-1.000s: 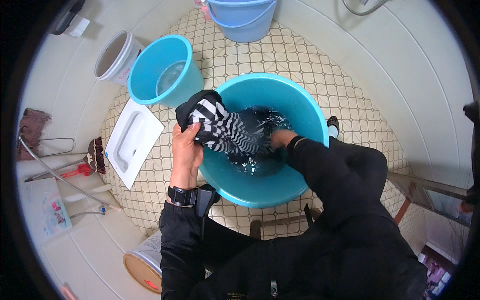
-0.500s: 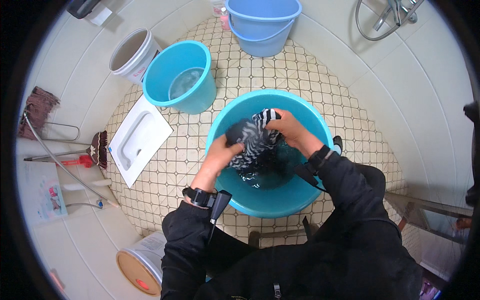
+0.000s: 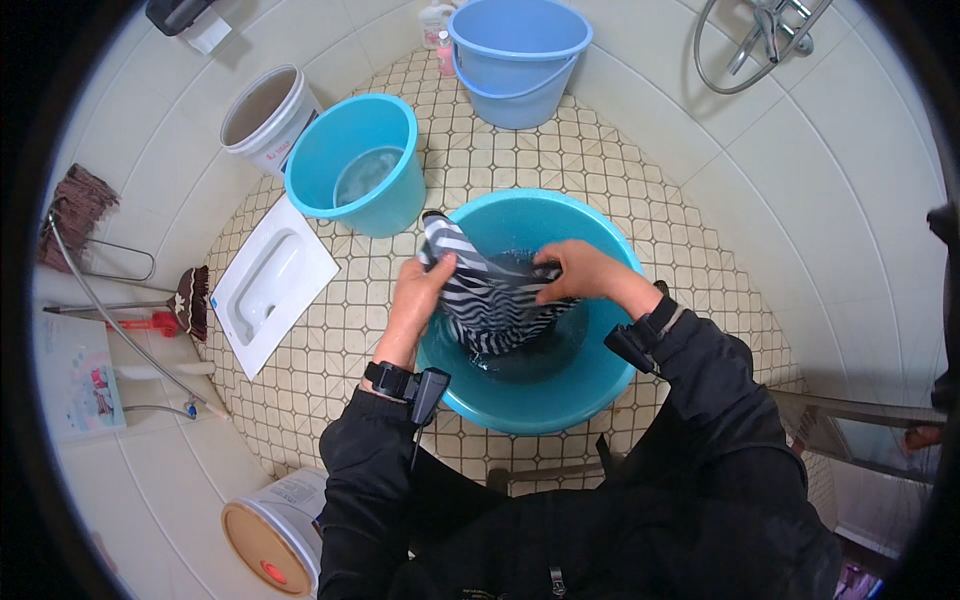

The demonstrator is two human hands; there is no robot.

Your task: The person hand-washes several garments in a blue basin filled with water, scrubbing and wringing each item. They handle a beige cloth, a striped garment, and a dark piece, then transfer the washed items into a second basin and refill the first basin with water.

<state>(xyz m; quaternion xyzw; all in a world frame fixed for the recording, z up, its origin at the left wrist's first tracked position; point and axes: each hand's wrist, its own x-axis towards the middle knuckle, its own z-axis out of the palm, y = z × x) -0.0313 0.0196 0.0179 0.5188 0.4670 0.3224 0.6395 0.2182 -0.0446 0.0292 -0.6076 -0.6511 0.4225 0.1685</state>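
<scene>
A wet black-and-white striped cloth garment (image 3: 495, 305) is spread between my hands over a large teal basin (image 3: 530, 412). Its lower part hangs toward dark water in the basin. My left hand (image 3: 412, 300) is closed on the garment's left part, thumb on top, at the basin's left rim. A grey and white end of the cloth sticks up past that rim. On the other side, my right hand (image 3: 590, 272) pinches the right part of the garment between thumb and fingers. The cloth partly hides the water.
A teal bucket (image 3: 404, 195) with cloudy water stands beyond the basin at left, beside a white bucket (image 3: 275, 135). A blue bucket (image 3: 520, 85) is at the back wall. Left lies a white squat toilet (image 3: 300, 290); a lidded tub (image 3: 290, 500) sits lower left.
The bunched garment has been spread wider. My left hand has moved up and slightly left, lifting one end over the rim; my right hand has shifted lower along the cloth.
</scene>
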